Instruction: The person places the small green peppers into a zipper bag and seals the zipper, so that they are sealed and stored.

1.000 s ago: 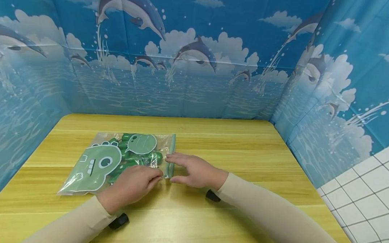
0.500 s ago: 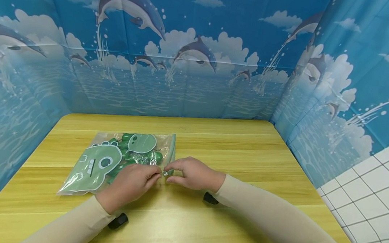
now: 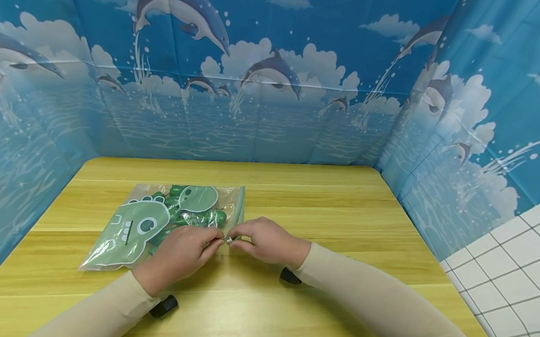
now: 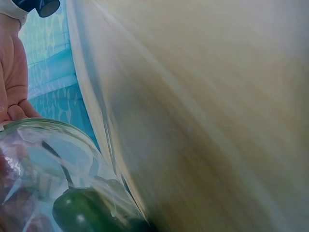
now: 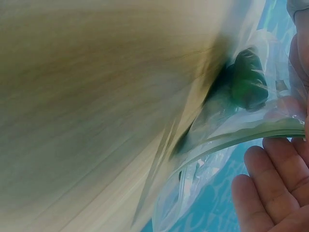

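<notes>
A clear zip bag [image 3: 133,243] printed with a green cartoon monster lies flat on the table, left of centre. Through its plastic show several glossy green rounded things [image 4: 82,210], one with a dark stem in the left wrist view. At the bag's near right corner my left hand [image 3: 182,252] pinches the edge beside the zip. My right hand [image 3: 269,243] pinches the near end of the green zip strip [image 5: 241,137], where a small pale slider [image 3: 229,240] shows between both hands' fingertips. In the right wrist view the right hand's other fingers [image 5: 270,179] lie below the strip.
The yellow wood-grain table [image 3: 331,206] extends to the right and in front of the bag. A blue dolphin-print curtain [image 3: 272,123] stands along its back and sides. White tiles [image 3: 509,274] show beyond the right edge. Each wrist carries a black camera [image 3: 164,306].
My right hand has moved slightly left and its spread fingers have come together in a pinch on the zip strip's near end. The left hand and the bag have barely moved.
</notes>
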`<state>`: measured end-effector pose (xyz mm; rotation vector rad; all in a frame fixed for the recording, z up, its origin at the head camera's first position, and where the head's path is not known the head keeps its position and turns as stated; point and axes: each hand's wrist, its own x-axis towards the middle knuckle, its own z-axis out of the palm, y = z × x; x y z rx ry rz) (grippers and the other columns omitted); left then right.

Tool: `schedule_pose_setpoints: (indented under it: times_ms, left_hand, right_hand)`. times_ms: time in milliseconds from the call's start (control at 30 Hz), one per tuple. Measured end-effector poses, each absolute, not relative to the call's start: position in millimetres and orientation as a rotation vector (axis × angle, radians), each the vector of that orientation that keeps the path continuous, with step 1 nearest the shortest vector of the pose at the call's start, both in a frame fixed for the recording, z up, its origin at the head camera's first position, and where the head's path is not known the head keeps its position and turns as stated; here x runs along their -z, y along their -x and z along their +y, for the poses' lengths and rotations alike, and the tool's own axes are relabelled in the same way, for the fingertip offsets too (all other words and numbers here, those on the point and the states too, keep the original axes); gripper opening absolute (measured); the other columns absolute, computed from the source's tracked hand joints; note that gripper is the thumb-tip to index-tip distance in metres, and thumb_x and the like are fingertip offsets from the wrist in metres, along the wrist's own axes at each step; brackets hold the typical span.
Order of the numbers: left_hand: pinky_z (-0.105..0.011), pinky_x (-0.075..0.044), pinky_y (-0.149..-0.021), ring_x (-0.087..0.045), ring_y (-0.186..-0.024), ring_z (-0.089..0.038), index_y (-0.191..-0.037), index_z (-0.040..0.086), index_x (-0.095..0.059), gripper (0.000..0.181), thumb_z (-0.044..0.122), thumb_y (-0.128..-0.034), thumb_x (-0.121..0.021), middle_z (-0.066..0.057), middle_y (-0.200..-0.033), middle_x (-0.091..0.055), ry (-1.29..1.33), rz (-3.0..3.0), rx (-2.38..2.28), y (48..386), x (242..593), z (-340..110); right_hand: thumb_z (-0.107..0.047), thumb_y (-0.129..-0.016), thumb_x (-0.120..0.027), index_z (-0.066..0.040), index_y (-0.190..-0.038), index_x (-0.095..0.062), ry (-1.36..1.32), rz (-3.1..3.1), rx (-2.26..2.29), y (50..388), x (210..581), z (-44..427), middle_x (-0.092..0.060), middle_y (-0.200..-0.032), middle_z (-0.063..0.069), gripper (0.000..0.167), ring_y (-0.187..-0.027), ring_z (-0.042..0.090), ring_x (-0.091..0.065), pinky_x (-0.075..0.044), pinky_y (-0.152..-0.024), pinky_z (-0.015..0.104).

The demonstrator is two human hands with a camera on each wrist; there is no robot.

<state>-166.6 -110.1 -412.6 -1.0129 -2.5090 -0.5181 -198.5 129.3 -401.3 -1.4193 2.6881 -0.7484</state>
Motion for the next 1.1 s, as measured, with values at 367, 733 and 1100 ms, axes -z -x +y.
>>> schedule_pose_setpoints:
  times_ms: [367,733,1100]
  left_hand:
    - [-0.022,-0.052,-0.06,-0.056,-0.065,0.003,-0.1,0.022,-0.075,0.005,0.019,-0.1003,-0.071,0.012,-0.084,-0.074,1.001,-2.485,0.541,167.5,412.4,-108.9]
    - [-0.02,-0.05,-0.058,-0.052,-0.063,0.005,-0.101,0.023,-0.075,0.008,0.017,-0.1011,-0.07,0.011,-0.085,-0.075,0.977,-2.483,0.618,168.2,411.0,-108.7]
    - [-0.021,-0.05,-0.06,-0.054,-0.066,0.004,-0.105,0.022,-0.076,0.006,0.022,-0.1013,-0.071,0.011,-0.089,-0.076,0.957,-2.5,0.65,167.0,409.1,-109.1]
  right_hand:
    - [-0.022,-0.104,-0.067,-0.013,-0.116,-0.079,1.404,2.725,0.779,198.7,401.1,127.3,-0.08,-0.108,-0.003,0.019,-0.09,0.003,-0.073,-0.063,-0.081,0.028]
    - [-0.022,-0.104,-0.068,-0.015,-0.113,-0.079,1.395,2.769,0.777,197.0,397.6,125.8,-0.081,-0.106,-0.005,0.016,-0.086,0.002,-0.071,-0.058,-0.078,0.019]
    - [-0.023,-0.103,-0.069,-0.015,-0.111,-0.078,1.402,2.79,0.767,196.8,398.1,124.8,-0.08,-0.104,-0.005,0.015,-0.084,0.002,-0.07,-0.055,-0.075,0.017]
